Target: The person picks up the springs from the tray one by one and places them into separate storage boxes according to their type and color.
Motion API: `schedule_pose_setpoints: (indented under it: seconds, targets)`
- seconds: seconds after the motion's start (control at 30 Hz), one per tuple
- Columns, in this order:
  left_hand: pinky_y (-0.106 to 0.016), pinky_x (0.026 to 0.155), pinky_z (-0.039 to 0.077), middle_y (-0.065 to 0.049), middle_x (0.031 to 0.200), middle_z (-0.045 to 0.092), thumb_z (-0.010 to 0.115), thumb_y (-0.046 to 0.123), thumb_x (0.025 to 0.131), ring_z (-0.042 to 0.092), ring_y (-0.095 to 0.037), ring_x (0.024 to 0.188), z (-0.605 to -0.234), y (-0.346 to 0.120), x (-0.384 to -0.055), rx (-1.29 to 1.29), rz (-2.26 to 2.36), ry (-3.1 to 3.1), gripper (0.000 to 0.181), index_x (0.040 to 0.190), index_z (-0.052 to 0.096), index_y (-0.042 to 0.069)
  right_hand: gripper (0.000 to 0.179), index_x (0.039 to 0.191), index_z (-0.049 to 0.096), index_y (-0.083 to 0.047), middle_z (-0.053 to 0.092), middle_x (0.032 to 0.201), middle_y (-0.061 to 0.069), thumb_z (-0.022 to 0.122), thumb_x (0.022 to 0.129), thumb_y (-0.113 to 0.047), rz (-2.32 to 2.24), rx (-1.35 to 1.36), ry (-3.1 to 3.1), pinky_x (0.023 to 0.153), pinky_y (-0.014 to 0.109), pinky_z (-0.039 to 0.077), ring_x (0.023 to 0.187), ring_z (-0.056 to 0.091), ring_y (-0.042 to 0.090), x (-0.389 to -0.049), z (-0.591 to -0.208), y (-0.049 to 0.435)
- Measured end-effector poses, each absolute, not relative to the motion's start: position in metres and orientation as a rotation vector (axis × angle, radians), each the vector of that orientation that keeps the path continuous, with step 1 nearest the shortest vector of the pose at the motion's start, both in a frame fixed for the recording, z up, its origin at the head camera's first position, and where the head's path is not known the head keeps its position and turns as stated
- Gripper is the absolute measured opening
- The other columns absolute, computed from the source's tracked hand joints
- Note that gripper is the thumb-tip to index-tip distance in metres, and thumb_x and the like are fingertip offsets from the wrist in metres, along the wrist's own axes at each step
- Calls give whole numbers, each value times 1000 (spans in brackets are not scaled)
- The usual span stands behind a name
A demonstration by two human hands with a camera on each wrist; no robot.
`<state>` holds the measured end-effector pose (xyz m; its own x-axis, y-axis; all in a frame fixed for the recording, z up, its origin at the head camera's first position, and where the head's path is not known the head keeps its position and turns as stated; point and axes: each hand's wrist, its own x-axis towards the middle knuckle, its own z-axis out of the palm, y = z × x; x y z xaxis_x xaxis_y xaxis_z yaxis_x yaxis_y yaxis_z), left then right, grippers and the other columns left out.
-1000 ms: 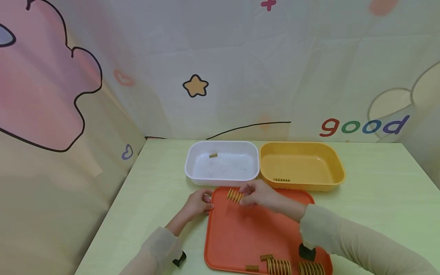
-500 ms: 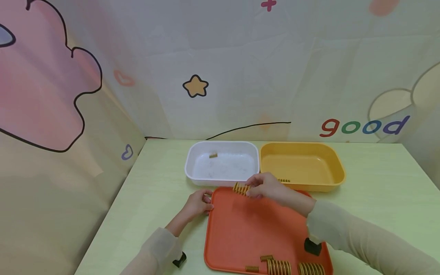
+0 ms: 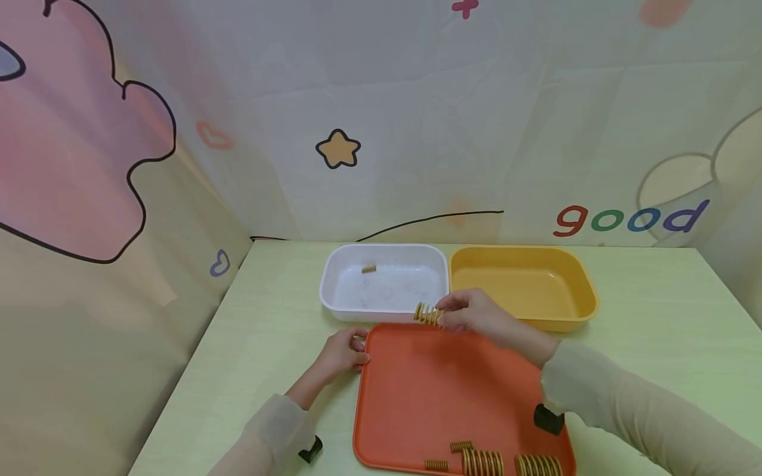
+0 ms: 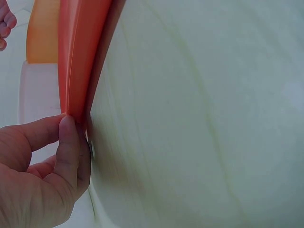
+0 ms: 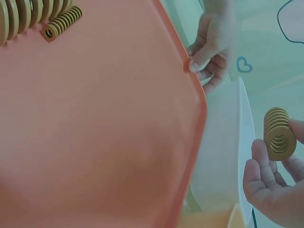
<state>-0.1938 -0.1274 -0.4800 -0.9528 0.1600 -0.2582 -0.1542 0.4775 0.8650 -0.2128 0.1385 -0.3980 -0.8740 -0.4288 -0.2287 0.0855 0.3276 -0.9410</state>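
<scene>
My right hand point(image 3: 479, 318) pinches a large gold coil spring point(image 3: 427, 314) between thumb and fingers, above the far edge of the red-orange tray point(image 3: 440, 390). In the right wrist view, that spring point(image 5: 277, 133) shows its round open end. My left hand point(image 3: 342, 354) grips the tray's far left corner; in the left wrist view, its thumb and fingers pinch the tray rim point(image 4: 78, 71). Along the tray's near edge lie two large springs, one left point(image 3: 483, 462) and one right point(image 3: 538, 465), with two small springs point(image 3: 461, 447) beside them.
Beyond the tray stand a white bin point(image 3: 333, 305) and a yellow bin point(image 3: 586, 291), side by side. One small spring point(image 3: 369, 269) lies in the white bin. My right hand and forearm cover part of the yellow bin's front wall. A printed cloth point(image 3: 417, 165) hangs behind the table.
My right hand has carried the large spring away from me and to the right, from over the tray to its far edge by the bins. The left hand has stayed in place.
</scene>
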Motion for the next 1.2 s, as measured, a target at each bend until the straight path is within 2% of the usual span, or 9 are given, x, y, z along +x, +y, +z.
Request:
schedule_pose_setpoints:
  seconds: [0.43, 0.77, 1.0, 1.2]
  targets:
    - [-25, 50, 51, -5, 72, 49, 61, -10, 72, 48, -10, 52, -480, -128, -194, 15, 1452, 2435, 37, 108, 53, -4, 39, 113, 52, 8, 53, 90, 7, 61, 81, -11, -1558, -206, 2221, 79, 37, 51, 79, 59, 20, -222, -392, 155]
    - [-25, 51, 50, -5, 73, 49, 61, -9, 72, 48, -11, 53, -479, -127, -193, -4, 1471, 2417, 38, 109, 52, -4, 42, 116, 49, 11, 55, 93, 7, 59, 82, -10, -1555, -229, 2271, 82, 39, 50, 76, 60, 11, -228, -388, 169]
    - [-24, 50, 50, -5, 72, 49, 61, -10, 72, 48, -11, 53, -480, -127, -193, 2, 1466, 2419, 38, 108, 52, -4, 41, 119, 49, 5, 53, 105, 15, 58, 84, -14, -1487, -202, 2346, 83, 38, 49, 81, 59, 13, -236, -391, 180]
    - [-24, 50, 50, -4, 72, 49, 61, -9, 72, 48, -11, 52, -481, -127, -194, -17, 1459, 2417, 38, 108, 52, -3, 42, 121, 47, 7, 52, 110, 20, 56, 86, -13, -1490, -183, 2367, 84, 38, 49, 84, 61, 15, -240, -395, 188]
